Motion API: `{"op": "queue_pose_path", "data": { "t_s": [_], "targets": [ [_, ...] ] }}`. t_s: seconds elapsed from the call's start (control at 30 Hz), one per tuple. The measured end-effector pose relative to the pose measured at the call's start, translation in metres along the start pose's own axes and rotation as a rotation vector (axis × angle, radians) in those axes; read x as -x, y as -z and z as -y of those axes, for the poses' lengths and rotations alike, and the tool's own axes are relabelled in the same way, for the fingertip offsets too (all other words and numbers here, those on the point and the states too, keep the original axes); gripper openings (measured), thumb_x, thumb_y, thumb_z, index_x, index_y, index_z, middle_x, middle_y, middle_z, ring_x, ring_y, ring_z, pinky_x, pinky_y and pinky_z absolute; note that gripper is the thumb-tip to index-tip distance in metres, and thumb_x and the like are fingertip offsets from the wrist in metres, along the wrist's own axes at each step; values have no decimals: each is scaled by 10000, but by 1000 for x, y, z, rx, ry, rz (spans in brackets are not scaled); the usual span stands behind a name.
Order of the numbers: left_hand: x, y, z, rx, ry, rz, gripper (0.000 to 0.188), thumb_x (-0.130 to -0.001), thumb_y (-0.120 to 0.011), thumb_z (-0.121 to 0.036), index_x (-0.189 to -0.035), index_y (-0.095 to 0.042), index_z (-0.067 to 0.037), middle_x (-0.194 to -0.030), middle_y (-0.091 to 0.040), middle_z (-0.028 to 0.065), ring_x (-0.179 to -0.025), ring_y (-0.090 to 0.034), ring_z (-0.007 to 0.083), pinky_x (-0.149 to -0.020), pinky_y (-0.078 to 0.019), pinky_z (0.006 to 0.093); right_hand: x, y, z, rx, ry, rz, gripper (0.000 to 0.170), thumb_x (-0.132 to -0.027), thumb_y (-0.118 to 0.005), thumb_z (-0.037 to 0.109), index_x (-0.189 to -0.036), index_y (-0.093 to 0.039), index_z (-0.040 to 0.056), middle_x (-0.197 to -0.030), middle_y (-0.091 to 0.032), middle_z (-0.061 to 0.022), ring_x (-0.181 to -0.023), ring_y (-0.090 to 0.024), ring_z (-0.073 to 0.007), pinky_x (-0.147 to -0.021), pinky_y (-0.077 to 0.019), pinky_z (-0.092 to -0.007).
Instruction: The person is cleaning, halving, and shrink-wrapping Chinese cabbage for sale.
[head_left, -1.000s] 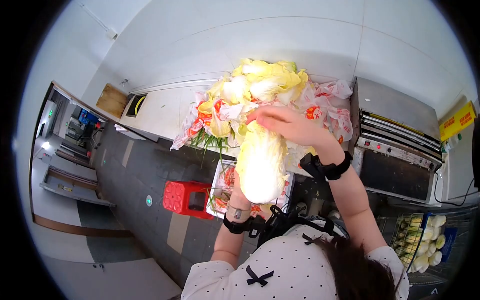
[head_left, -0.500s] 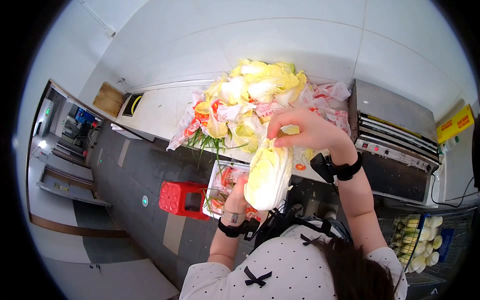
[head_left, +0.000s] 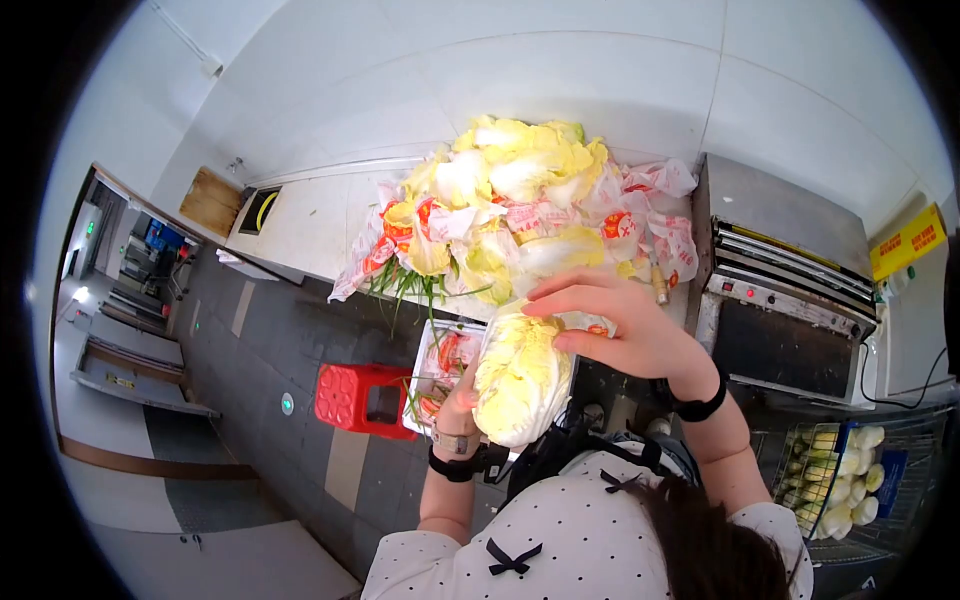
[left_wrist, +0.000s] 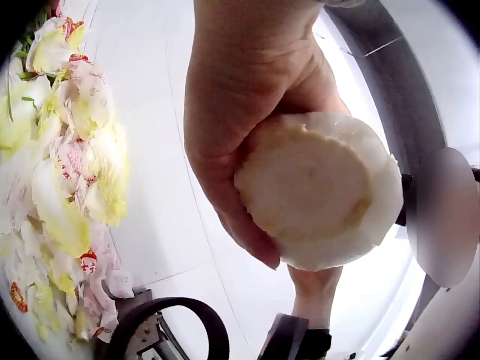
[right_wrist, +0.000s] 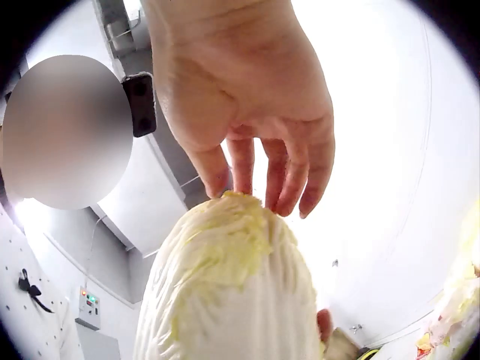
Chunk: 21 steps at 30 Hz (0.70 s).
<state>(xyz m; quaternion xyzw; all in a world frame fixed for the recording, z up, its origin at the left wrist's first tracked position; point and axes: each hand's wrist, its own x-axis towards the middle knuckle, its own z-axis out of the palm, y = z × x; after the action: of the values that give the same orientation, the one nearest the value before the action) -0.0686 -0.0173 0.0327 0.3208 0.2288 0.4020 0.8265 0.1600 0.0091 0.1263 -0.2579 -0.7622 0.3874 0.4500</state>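
Observation:
A napa cabbage (head_left: 520, 375) is held in front of the body, its leafy top toward the counter. The left hand (head_left: 462, 402) grips its side near the base; in the left wrist view that hand (left_wrist: 251, 112) curls round the pale cut base (left_wrist: 311, 187). At the leafy top is the right hand (head_left: 625, 325), its fingers spread and slightly bent. The right wrist view shows the right hand (right_wrist: 247, 105) with fingertips at the tip of the cabbage (right_wrist: 232, 285); whether they touch it I cannot tell.
Loose leaves (head_left: 530, 160) and printed plastic bags (head_left: 665, 215) lie on the counter (head_left: 315, 225). Below are a white box (head_left: 425, 370) and a red stool (head_left: 345, 395). A metal appliance (head_left: 790, 260) stands right, above a cart of cabbages (head_left: 845, 490).
The cabbage has tipped and come slightly lower with the left hand. The right hand came off its upper side, bent its fingers at the top, then spread them; more of the leafy top faces up.

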Motion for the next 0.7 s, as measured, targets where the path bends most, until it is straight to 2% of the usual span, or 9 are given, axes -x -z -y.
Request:
{"op": "queue_pose_path", "data": {
  "t_s": [0.07, 0.17, 0.27, 0.37, 0.47, 0.57, 0.67, 0.7],
  "targets": [
    [0, 3, 1, -17, 5, 8, 1147, -475, -811, -496, -1372, -233, -76, -1309, -399, 176, -1149, -462, 337, -956, -396, 491, 3, -6, -3, 40, 57, -69, 220, -756, -637, 52, -976, -619, 51, -992, -597, -77, -901, -587, -195, -765, -461, -277],
    [2, 4, 7, -29, -2, -32, 1136, -495, -775, -540, -1379, -225, -85, -1332, -378, 167, -1181, -433, 333, -970, -381, 490, 6, -9, -9, 83, 77, -131, 164, -729, -659, 39, -890, -629, 45, -958, -598, -72, -841, -600, -201, -728, -474, -276],
    [1, 9, 9, -117, -15, -4, 1136, -515, -720, -624, -1385, -215, -96, -1362, -343, 155, -1215, -393, 336, -982, -365, 491, 7, -11, -11, 67, 12, -146, 135, -741, -648, 34, -870, -607, 24, -913, -593, -73, -812, -603, -186, -717, -479, -266],
    [7, 11, 13, -102, 11, -8, 1123, -542, -669, -680, -1389, -209, -101, -1380, -319, 147, -1233, -367, 341, -990, -350, 495, 11, -15, -12, -140, -225, -182, 146, -755, -624, -29, -891, -581, 2, -940, -564, -64, -880, -570, -146, -785, -463, -276],
    [7, 6, 10, -161, -28, 6, 1103, -568, -645, -692, -1390, -205, -102, -1386, -310, 147, -1233, -366, 346, -995, -341, 496, 10, -13, -14, -186, -226, -114, 131, -782, -609, -16, -900, -555, 7, -930, -533, -42, -878, -546, -114, -788, -448, -258],
    [11, 1, 11, -116, -17, -33, 1101, -578, -636, -696, -1391, -200, -95, -1385, -309, 156, -1233, -367, 344, -997, -336, 497, 11, -16, -28, -320, -170, -131, 128, -776, -626, 32, -858, -532, 4, -835, -549, -44, -767, -564, -120, -723, -471, -254],
    [9, 11, 16, -152, -32, 11, 1104, -578, -630, -704, -1391, -199, -95, -1384, -310, 160, -1232, -369, 342, -994, -338, 499, 11, -17, -31, -290, -143, -147, 136, -785, -615, 20, -877, -516, 8, -829, -534, -27, -774, -532, -94, -728, -462, -238],
    [10, 11, 16, -155, -33, 9, 1104, -578, -628, -706, -1391, -198, -96, -1384, -310, 158, -1232, -369, 341, -993, -339, 498, 12, -17, -29, -362, -209, -146, 144, -789, -609, 12, -896, -512, 18, -854, -521, -18, -808, -515, -86, -750, -442, -229]
  ]
}}
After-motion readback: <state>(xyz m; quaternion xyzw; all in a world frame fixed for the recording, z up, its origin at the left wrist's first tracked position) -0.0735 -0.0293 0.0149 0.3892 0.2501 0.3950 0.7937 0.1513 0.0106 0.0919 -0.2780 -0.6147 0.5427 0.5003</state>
